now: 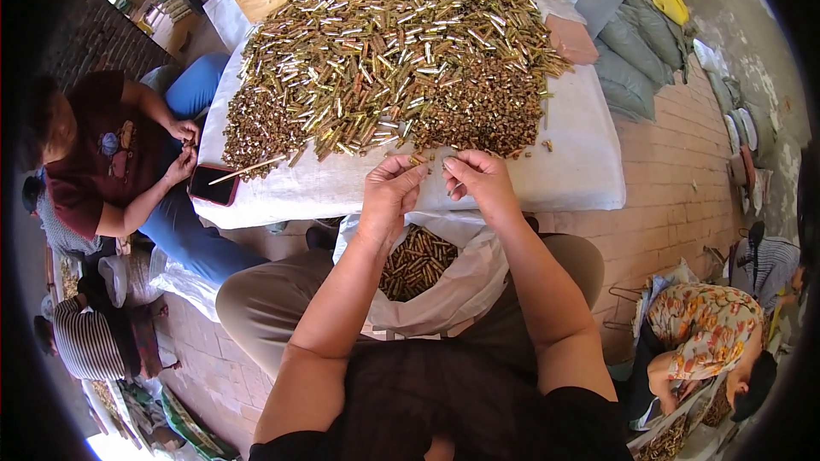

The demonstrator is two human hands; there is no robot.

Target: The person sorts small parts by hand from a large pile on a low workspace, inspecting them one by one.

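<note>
Nearest the camera I see the person's dark top and two bare forearms rising from the lower edge, with a white bag [444, 277] open on the lap between the knees and partly filled with brass-coloured metal tubes [416, 260]. Above the bag, the left hand [389, 196] is pinched narrow on a small brass piece at its fingertips, and the right hand [480, 179] is likewise closed on a small piece, the two held close together just at the near edge of the bench [581, 162], which is covered in white sheeting. Beyond them lies the large heap of mixed brass and silver tubes [393, 60], spread across most of the bench. I judge the sorting to be at an early stage: the bag holds little, the heap remains large. At left, a seated co-worker [111, 154] handles pieces beside a dark phone [213, 184].
</note>
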